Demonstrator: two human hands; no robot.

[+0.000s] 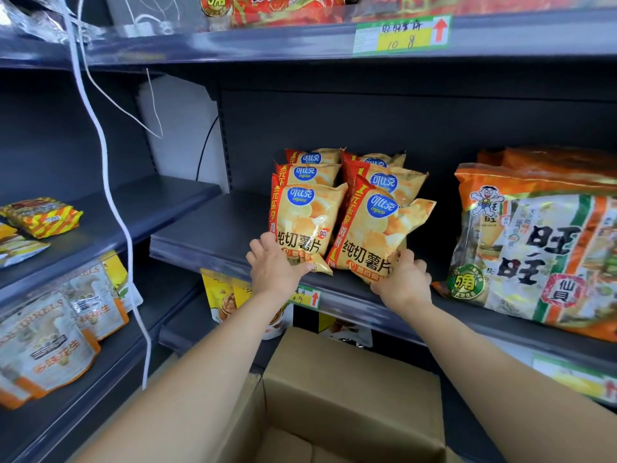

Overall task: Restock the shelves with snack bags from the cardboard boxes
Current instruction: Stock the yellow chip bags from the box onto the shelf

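Two rows of yellow potato chip bags stand on the dark middle shelf (213, 228). My left hand (275, 265) grips the bottom of the front left chip bag (305, 222). My right hand (402, 279) grips the bottom corner of the front right chip bag (377, 235), which leans to the right. Behind these two stand several more of the same bags (384, 175). An open cardboard box (354, 389) sits below my forearms; its inside is mostly hidden.
Large orange-and-white cracker bags (541, 242) fill the shelf right of the chips. Nut pouches (56, 332) and striped packets (43, 217) lie on the left unit. A white cord (110, 195) hangs down at left. Price tags (402, 35) mark the shelf edges.
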